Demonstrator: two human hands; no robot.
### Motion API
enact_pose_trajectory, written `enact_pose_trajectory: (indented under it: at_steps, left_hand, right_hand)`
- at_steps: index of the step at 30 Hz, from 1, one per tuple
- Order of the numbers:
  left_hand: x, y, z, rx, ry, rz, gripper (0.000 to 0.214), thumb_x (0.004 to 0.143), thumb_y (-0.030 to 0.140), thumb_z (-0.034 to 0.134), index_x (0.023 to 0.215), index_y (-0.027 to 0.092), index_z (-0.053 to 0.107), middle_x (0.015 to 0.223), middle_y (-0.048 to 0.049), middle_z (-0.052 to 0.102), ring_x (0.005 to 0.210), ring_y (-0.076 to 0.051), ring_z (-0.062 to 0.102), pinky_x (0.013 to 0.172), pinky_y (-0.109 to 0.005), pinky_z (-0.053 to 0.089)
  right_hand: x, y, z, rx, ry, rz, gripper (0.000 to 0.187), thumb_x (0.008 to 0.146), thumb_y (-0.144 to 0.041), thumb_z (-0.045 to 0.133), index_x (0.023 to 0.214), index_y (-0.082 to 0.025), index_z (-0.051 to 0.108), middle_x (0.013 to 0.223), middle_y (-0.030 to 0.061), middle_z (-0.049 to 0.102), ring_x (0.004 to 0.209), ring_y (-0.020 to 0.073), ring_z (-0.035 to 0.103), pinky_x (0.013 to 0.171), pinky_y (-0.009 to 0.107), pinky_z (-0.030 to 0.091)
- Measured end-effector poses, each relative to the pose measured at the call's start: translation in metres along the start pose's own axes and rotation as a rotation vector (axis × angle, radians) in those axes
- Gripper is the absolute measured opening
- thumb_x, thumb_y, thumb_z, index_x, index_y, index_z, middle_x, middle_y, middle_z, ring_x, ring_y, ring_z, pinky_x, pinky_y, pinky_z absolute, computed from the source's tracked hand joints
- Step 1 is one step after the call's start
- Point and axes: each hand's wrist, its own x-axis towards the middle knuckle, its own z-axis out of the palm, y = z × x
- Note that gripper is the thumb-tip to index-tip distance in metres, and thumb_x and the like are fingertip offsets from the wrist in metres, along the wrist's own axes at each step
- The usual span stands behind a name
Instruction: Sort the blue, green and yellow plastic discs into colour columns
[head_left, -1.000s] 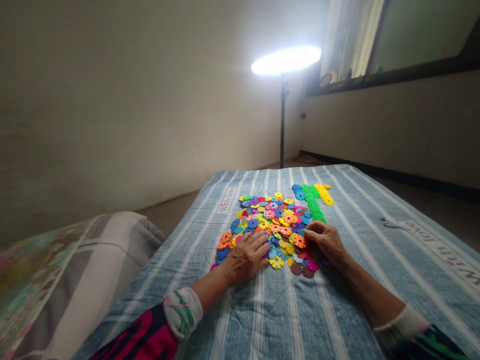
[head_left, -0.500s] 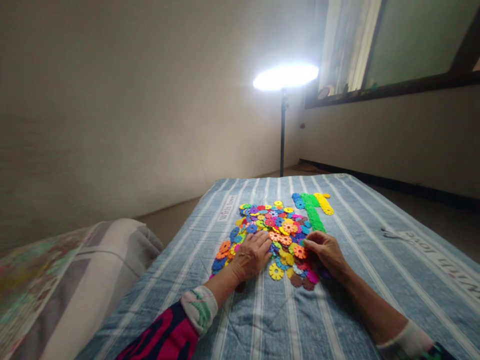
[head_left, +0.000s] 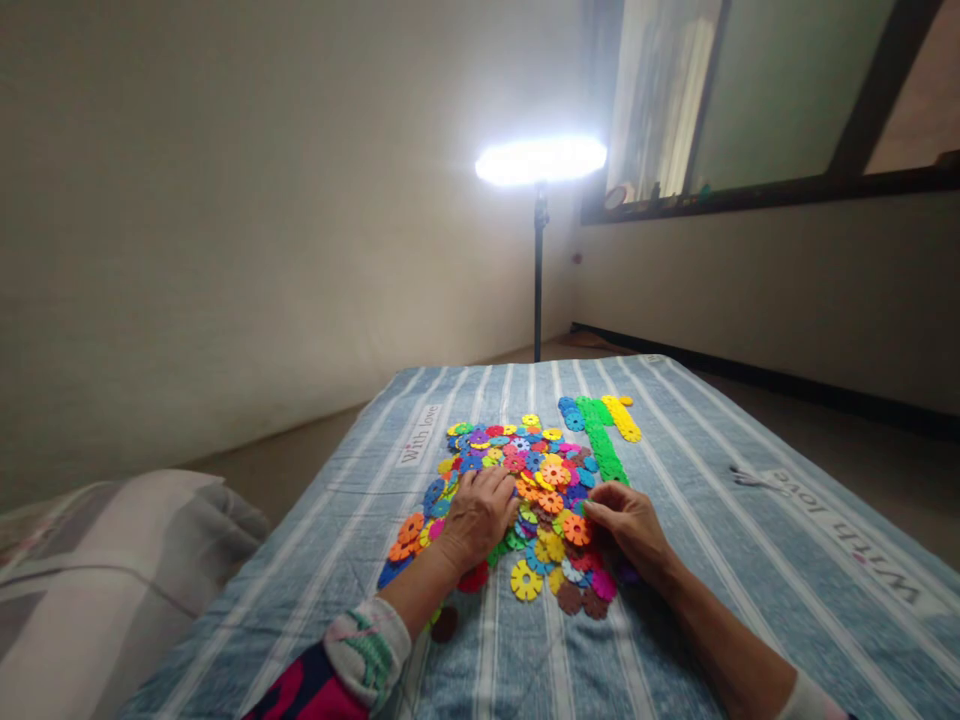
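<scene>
A heap of colourful notched plastic discs (head_left: 551,500) lies spread over the striped cloth. My left hand (head_left: 480,512) rests on the heap's left-middle part, palm down, fingers reaching over the discs and slightly apart. At the heap's right edge, my right hand (head_left: 630,525) has thumb and index finger pinched together. A bit of green shows by those fingertips; whether it is a held disc or one in the heap is unclear. Just beyond my right hand lies a joined shape of discs, with a green stem (head_left: 602,450), a blue part (head_left: 571,412) and a yellow part (head_left: 622,420).
The blue-grey striped cloth (head_left: 720,560) covers the table-like surface. A bright lamp (head_left: 540,160) on a dark pole stands past its far edge. Grey and white bedding (head_left: 142,560) bulges at the left. A window (head_left: 772,100) is at the upper right.
The camera view has turned a little, so the whole scene sits further left and the heap lower. Both hands keep nearly the same places on the heap.
</scene>
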Motion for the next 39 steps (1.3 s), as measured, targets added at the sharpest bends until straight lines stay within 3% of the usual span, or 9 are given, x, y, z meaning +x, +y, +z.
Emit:
enact_pose_trajectory:
  at_steps: [10,19,25,29,34,39]
  left_hand:
    - [0.021,-0.004,0.000,-0.056,-0.106,-0.140,0.022,0.086,0.020,0.051,0.105,0.018,0.061,0.117,-0.0088,0.064,0.110,-0.024,0.055,0.096,-0.043,0.036]
    - [0.034,-0.008,0.000,-0.048,-0.149,-0.223,0.017,0.084,0.020,0.052,0.097,0.017,0.063,0.110,-0.0103,0.064,0.107,-0.025,0.057,0.094,-0.043,0.038]
    - [0.027,-0.010,-0.016,-0.149,-0.178,-0.175,0.014,0.083,0.028,0.056,0.090,0.019,0.064,0.112,-0.0086,0.065,0.110,-0.024,0.056,0.099,-0.044,0.036]
    - [0.019,-0.009,-0.025,-0.196,-0.207,-0.166,0.017,0.082,0.029,0.059,0.095,0.020,0.064,0.115,-0.0076,0.064,0.111,-0.024,0.056,0.103,-0.046,0.034]
    - [0.008,-0.004,-0.019,-0.218,-0.211,-0.145,0.027,0.080,0.027,0.062,0.106,0.018,0.063,0.122,-0.0108,0.062,0.116,-0.027,0.054,0.102,-0.047,0.038]
    - [0.001,-0.001,-0.011,-0.275,-0.114,-0.062,0.023,0.079,0.025,0.063,0.101,0.018,0.065,0.118,-0.0103,0.064,0.113,-0.026,0.057,0.097,-0.044,0.043]
  right_hand:
    - [0.001,0.001,0.002,-0.003,0.012,0.031,0.026,0.066,-0.040,0.071,0.067,-0.016,0.059,0.057,-0.0024,0.056,0.053,0.0110,0.048,0.052,0.023,0.036]
    - [0.001,-0.002,0.003,0.039,0.014,0.068,0.033,0.063,-0.045,0.075,0.066,-0.017,0.059,0.057,-0.0022,0.057,0.052,0.0108,0.049,0.051,0.022,0.037]
    - [0.000,-0.003,0.004,0.040,0.015,0.082,0.034,0.063,-0.046,0.076,0.066,-0.016,0.060,0.057,-0.0020,0.057,0.053,0.0109,0.050,0.052,0.023,0.039]
    - [0.000,0.000,0.003,0.043,0.007,0.082,0.034,0.064,-0.046,0.076,0.067,-0.017,0.059,0.058,-0.0018,0.058,0.053,0.0109,0.050,0.052,0.023,0.039]
    - [0.001,0.001,0.003,0.027,0.017,0.087,0.034,0.064,-0.047,0.075,0.066,-0.017,0.059,0.058,-0.0016,0.058,0.054,0.0118,0.050,0.052,0.024,0.039]
    - [0.001,0.003,0.003,0.003,0.014,0.074,0.033,0.066,-0.046,0.074,0.067,-0.017,0.059,0.059,-0.0010,0.059,0.055,0.0123,0.050,0.053,0.024,0.039]
